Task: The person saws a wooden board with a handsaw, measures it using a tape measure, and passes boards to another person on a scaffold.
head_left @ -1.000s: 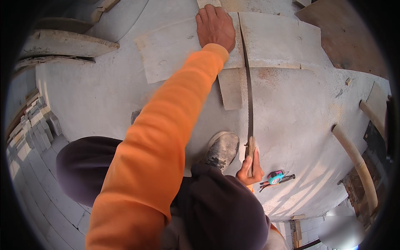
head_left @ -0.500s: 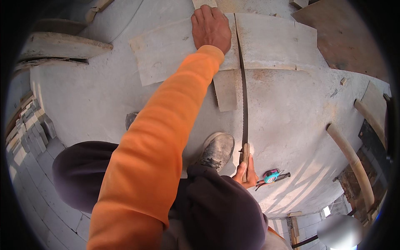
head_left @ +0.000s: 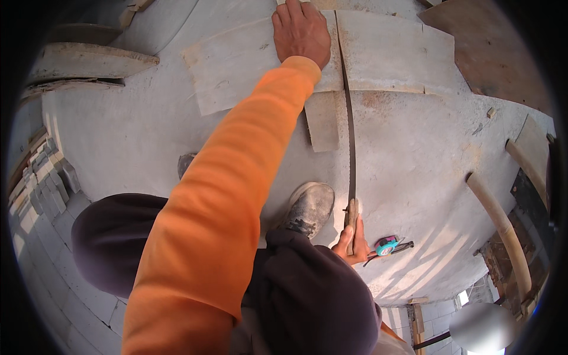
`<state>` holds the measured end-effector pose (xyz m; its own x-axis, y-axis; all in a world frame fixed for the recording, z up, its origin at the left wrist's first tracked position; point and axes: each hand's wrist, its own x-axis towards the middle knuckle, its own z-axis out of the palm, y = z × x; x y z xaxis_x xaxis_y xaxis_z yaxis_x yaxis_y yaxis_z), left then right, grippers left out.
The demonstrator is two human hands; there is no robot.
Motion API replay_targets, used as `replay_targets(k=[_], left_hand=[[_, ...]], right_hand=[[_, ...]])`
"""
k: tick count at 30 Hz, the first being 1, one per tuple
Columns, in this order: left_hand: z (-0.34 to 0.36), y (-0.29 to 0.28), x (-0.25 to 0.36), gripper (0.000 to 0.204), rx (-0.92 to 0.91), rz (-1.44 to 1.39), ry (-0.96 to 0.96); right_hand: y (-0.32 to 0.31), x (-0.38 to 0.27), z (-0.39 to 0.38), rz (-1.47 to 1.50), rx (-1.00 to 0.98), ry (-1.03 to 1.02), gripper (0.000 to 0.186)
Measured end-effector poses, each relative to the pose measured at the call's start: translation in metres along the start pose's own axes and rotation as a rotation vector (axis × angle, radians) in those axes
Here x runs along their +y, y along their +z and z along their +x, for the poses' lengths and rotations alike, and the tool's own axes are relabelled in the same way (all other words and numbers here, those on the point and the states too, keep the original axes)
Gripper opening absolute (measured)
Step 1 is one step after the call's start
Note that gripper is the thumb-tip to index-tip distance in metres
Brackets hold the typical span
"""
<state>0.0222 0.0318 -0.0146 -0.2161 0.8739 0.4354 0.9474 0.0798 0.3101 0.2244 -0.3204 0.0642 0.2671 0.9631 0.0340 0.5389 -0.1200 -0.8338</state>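
A pale thin wooden board (head_left: 396,56) lies crosswise at the far side, with a narrow cut line running through it. My left hand (head_left: 302,36), at the end of an orange sleeve, bears down on the board left of the cut, its fingers bent over the far edge. My right hand (head_left: 354,242) is closed round the wooden handle of a handsaw (head_left: 351,142). The saw's long dark toothed blade stretches away from me and meets the board at the cut. Under the near edge sits a smaller wood piece (head_left: 323,127). Sawdust speckles the board.
A teal tape measure (head_left: 387,245) lies beside my right hand, near a dark slim tool (head_left: 404,247). My shoe (head_left: 310,207) stands left of the saw. Bamboo poles (head_left: 500,225) and a brown sheet (head_left: 497,53) are at right; curved planks (head_left: 89,62) and stacked blocks (head_left: 47,183) are at left.
The whole view has shifted slightly, with the board sitting higher in the picture. Both hands keep their holds, and the saw stays in the cut with little visible movement.
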Motion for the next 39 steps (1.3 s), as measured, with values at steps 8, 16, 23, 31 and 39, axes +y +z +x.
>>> replay_targets(k=[8,16,23,31,39], left_hand=[[-0.011,0.008,0.004,0.012,-0.028,-0.004,-0.001],[0.000,0.001,0.000,0.013,0.006,0.063,0.020],[0.004,0.006,0.000,0.012,-0.001,-0.013,0.019],[-0.002,0.006,0.007,0.013,-0.008,0.022,0.019],[-0.006,0.010,-0.004,0.018,-0.054,0.083,0.028]], right_hand=[[0.084,-0.031,0.132,0.084,-0.003,0.084,0.031],[0.044,-0.011,0.067,-0.006,-0.057,0.114,0.034],[0.061,-0.016,0.087,0.019,-0.013,0.086,0.032],[0.056,-0.021,0.104,0.050,-0.028,0.105,0.033],[0.017,0.010,0.028,0.023,-0.070,0.068,0.035]])
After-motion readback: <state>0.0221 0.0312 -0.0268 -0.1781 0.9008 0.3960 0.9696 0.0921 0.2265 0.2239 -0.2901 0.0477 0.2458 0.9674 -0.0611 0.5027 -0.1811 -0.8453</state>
